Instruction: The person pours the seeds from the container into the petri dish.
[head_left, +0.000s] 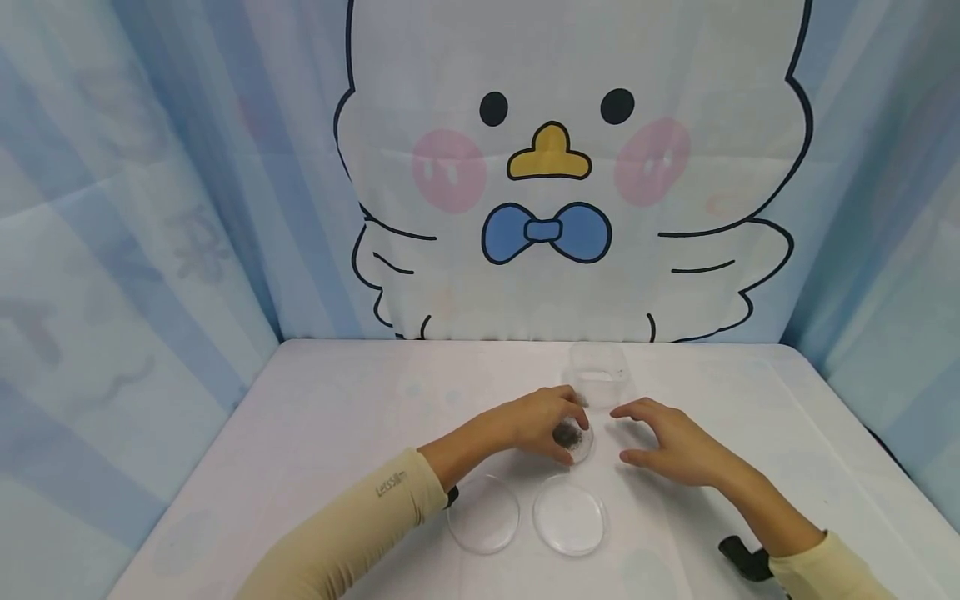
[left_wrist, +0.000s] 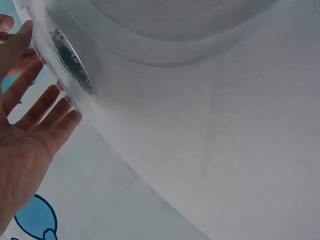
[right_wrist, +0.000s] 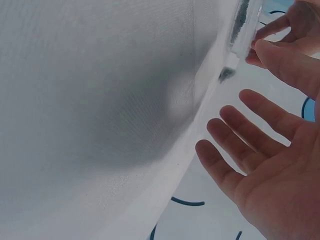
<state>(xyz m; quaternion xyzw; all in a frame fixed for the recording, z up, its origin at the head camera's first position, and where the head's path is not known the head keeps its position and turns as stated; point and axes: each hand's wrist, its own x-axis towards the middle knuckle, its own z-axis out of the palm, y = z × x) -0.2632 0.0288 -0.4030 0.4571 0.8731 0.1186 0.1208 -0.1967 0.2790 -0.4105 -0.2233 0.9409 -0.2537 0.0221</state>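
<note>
In the head view my left hand [head_left: 543, 421] holds a small clear petri dish [head_left: 587, 448] with dark grains [head_left: 567, 434] in it, the thumb at the near edge and a finger at the far edge. The left wrist view shows the fingertips along the dish's rim, with the dark grains [left_wrist: 72, 62] visible through its clear side. My right hand [head_left: 671, 442] hovers just right of the dish with its fingers apart and nothing between them. In the right wrist view its fingers [right_wrist: 255, 127] are spread, and the dish [right_wrist: 242, 27] shows beyond the thumb.
Two round clear dishes or lids lie on the white table nearer me, one at left [head_left: 483, 550] and one at right [head_left: 570, 552]. A clear box [head_left: 600, 367] stands behind the hands. Patterned curtains [head_left: 135, 208] border the table.
</note>
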